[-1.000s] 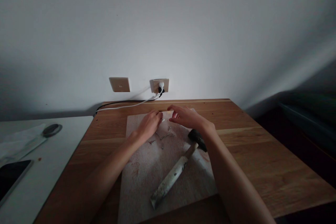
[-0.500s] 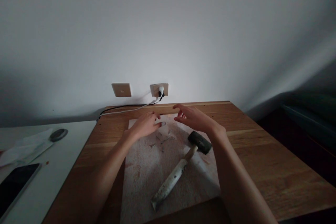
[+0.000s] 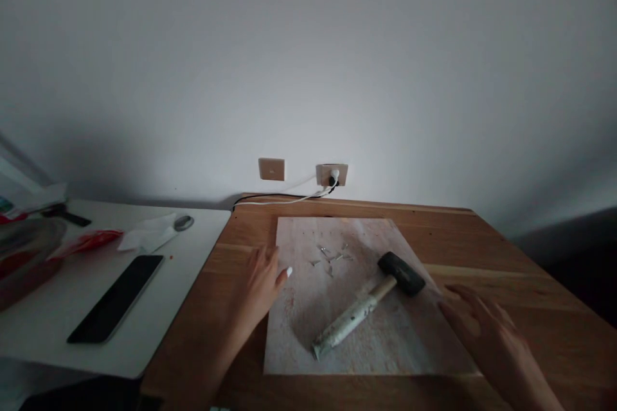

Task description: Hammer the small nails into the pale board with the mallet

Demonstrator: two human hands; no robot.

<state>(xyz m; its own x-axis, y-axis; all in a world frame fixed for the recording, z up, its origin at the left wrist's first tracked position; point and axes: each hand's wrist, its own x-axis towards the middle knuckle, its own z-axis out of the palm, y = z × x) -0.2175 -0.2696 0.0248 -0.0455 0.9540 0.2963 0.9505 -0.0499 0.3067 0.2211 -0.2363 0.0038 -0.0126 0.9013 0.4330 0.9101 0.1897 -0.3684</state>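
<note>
A pale wooden board lies flat on the brown wooden table. My left hand is at its left edge, thumb pointing in over the board and apart from the fingers, holding nothing. By the right edge is my right hand, palm down with its fingers stretched out and slightly blurred; it is open too. Between the hands a hammer rests diagonally on the board, its black head to the upper right and its worn, whitish handle toward me. Several loose nails are scattered beyond the handle.
To the left, a white table carries a black phone, a roll of tape and red and clear plastic packaging. Cables run along the wall to a socket behind the brown table.
Both hands have moved apart and nearer to me, from over the nails to the board's two sides. The view has shifted left, showing more of the white table.
</note>
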